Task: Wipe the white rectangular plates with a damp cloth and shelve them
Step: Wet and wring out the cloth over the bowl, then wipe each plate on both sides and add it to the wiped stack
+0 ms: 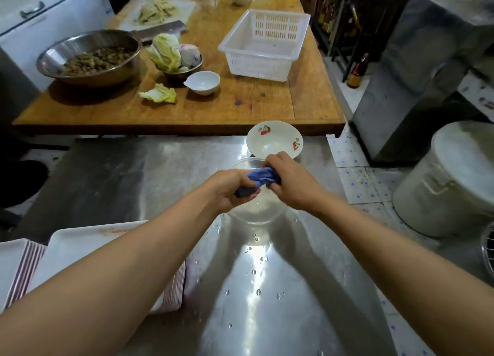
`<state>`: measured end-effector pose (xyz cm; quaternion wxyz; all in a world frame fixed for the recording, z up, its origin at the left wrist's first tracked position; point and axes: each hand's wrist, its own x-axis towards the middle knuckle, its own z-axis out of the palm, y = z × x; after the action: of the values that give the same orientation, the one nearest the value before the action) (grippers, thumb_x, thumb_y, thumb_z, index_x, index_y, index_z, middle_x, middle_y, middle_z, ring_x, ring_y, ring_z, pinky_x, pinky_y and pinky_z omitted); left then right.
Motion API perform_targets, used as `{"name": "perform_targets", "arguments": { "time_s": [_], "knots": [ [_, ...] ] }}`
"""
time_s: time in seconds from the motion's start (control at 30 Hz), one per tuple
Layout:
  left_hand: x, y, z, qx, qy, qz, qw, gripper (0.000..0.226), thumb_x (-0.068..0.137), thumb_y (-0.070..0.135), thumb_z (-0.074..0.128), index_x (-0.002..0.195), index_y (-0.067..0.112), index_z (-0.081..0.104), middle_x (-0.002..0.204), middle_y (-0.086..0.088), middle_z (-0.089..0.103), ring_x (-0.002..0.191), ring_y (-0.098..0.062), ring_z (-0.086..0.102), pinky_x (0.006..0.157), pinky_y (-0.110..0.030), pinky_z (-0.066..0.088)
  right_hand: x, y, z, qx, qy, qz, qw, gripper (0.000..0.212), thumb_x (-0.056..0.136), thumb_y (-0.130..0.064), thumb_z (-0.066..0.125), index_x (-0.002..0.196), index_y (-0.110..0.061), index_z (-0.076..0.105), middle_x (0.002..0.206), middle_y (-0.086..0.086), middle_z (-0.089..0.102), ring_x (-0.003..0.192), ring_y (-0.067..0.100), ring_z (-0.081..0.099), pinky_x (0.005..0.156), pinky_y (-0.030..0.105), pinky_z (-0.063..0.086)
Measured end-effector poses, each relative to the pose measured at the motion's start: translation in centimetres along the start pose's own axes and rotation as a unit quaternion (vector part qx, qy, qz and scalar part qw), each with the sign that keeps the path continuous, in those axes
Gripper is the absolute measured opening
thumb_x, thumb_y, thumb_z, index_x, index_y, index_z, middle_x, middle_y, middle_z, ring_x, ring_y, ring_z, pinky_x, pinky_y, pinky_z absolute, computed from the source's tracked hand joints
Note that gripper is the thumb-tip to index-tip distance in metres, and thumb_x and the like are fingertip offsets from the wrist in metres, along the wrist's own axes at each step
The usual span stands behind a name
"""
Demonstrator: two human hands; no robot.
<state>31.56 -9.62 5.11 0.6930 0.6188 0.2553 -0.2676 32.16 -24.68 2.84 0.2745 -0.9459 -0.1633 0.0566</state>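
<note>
A blue cloth (261, 177) is twisted into a roll between my left hand (232, 188) and my right hand (287, 180). Both hands grip it above a clear bowl (254, 214) that stands on the wet steel counter (267, 288). Two stacks of white rectangular plates lie at the lower left: one stack (77, 248) under my left forearm, with a reddish smear on its top plate, and a second stack (16, 264) at the frame's left edge.
A white bowl with cherry prints (275, 141) stands just beyond my hands. The wooden table (240, 107) behind holds a white plastic basket (264, 45), steel bowls of food, cabbage and a small white bowl (203, 82). A large lidded metal pot (451, 179) stands at the right.
</note>
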Motion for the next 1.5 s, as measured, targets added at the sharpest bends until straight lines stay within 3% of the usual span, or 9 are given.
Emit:
{"name": "perform_targets", "arguments": {
  "time_s": [0.17, 0.27, 0.47, 0.73, 0.97, 1.1, 1.2, 1.37, 1.5],
  "knots": [
    [-0.1, -0.5, 0.2, 0.026, 0.091, 0.098, 0.991, 0.037, 0.077, -0.025, 0.047, 0.081, 0.011, 0.053, 0.089, -0.015, 0.057, 0.074, -0.021, 0.057, 0.061, -0.025, 0.050, -1.4, -0.5, -2.5, 0.129, 0.022, 0.073, 0.989, 0.017, 0.085, -0.021, 0.067, 0.092, -0.005, 0.068, 0.093, 0.011, 0.062, 0.086, 0.022, 0.055, 0.073, 0.033, 0.046],
    [-1.1, -0.5, 0.9, -0.085, 0.055, 0.063, 0.993, 0.034, 0.087, -0.015, 0.050, 0.108, 0.010, 0.047, 0.092, -0.016, 0.058, 0.074, -0.021, 0.060, 0.054, -0.023, 0.056, -1.8, -0.2, -2.7, 0.210, 0.073, 0.158, 0.962, 0.014, 0.082, -0.015, 0.066, 0.087, -0.001, 0.066, 0.082, 0.015, 0.063, 0.079, 0.025, 0.058, 0.066, 0.033, 0.048],
    [-3.6, -0.9, 1.2, -0.150, -0.055, 0.000, 0.987, 0.033, 0.099, 0.011, 0.041, 0.131, 0.014, 0.048, 0.130, -0.012, 0.058, 0.121, -0.020, 0.054, 0.099, -0.034, 0.038, -2.6, -1.2, -3.5, 0.285, 0.089, 0.196, 0.934, 0.014, 0.090, -0.007, 0.055, 0.104, -0.008, 0.052, 0.091, 0.004, 0.054, 0.081, 0.016, 0.057, 0.059, 0.026, 0.051],
    [-7.1, -0.6, -1.0, -0.131, -0.075, 0.001, 0.989, 0.037, 0.089, 0.045, 0.058, 0.113, 0.016, 0.061, 0.106, -0.012, 0.063, 0.092, -0.021, 0.061, 0.079, -0.036, 0.050, -6.4, -6.2, -3.6, 0.267, 0.073, 0.102, 0.956, 0.021, 0.081, 0.002, 0.063, 0.074, -0.014, 0.052, 0.082, 0.000, 0.057, 0.082, 0.014, 0.056, 0.068, 0.021, 0.046],
    [-12.4, -2.9, -4.3, -0.218, -0.068, 0.043, 0.973, 0.025, 0.095, 0.014, 0.054, 0.116, 0.003, 0.056, 0.081, -0.013, 0.066, 0.074, -0.023, 0.064, 0.064, -0.035, 0.055, -10.9, -14.7, -0.6, 0.322, 0.080, 0.078, 0.940, 0.027, 0.074, 0.000, 0.072, 0.091, -0.009, 0.054, 0.089, 0.006, 0.061, 0.079, 0.009, 0.061, 0.072, 0.024, 0.053],
    [-15.2, -5.6, -8.7, -0.285, -0.086, 0.010, 0.955, 0.021, 0.094, 0.010, 0.049, 0.107, -0.004, 0.058, 0.083, -0.019, 0.068, 0.073, -0.027, 0.066, 0.060, -0.037, 0.056, -12.7, -19.6, 2.6, 0.446, 0.138, 0.173, 0.867, 0.034, 0.083, -0.015, 0.069, 0.109, -0.020, 0.048, 0.096, -0.007, 0.061, 0.087, 0.006, 0.061, 0.068, 0.020, 0.050],
    [-16.8, -7.8, -13.1, -0.301, -0.135, -0.046, 0.943, 0.032, 0.092, 0.018, 0.049, 0.111, -0.006, 0.058, 0.104, -0.022, 0.066, 0.096, -0.031, 0.063, 0.082, -0.038, 0.051, -13.8, -22.1, 4.9, 0.445, 0.143, 0.209, 0.859, 0.023, 0.087, -0.014, 0.063, 0.109, -0.014, 0.055, 0.094, 0.003, 0.065, 0.086, 0.015, 0.064, 0.064, 0.022, 0.049],
    [-19.4, -10.8, -19.4, -0.244, -0.128, -0.058, 0.960, 0.038, 0.098, 0.029, 0.043, 0.100, -0.004, 0.062, 0.094, -0.021, 0.066, 0.092, -0.030, 0.062, 0.088, -0.036, 0.047, -15.7, -25.7, 9.0, 0.325, 0.153, 0.245, 0.900, 0.033, 0.083, -0.015, 0.068, 0.110, -0.015, 0.048, 0.101, 0.004, 0.062, 0.088, 0.014, 0.060, 0.065, 0.019, 0.046],
    [-21.3, -12.3, -21.6, -0.054, -0.074, 0.123, 0.988, 0.023, 0.100, 0.014, 0.042, 0.114, 0.006, 0.059, 0.104, -0.011, 0.065, 0.100, -0.023, 0.061, 0.088, -0.033, 0.047, -16.5, -28.7, 11.7, 0.336, 0.120, 0.280, 0.891, 0.029, 0.090, -0.029, 0.060, 0.114, -0.020, 0.048, 0.116, 0.008, 0.056, 0.095, 0.016, 0.056, 0.069, 0.023, 0.043]
  ]
}}
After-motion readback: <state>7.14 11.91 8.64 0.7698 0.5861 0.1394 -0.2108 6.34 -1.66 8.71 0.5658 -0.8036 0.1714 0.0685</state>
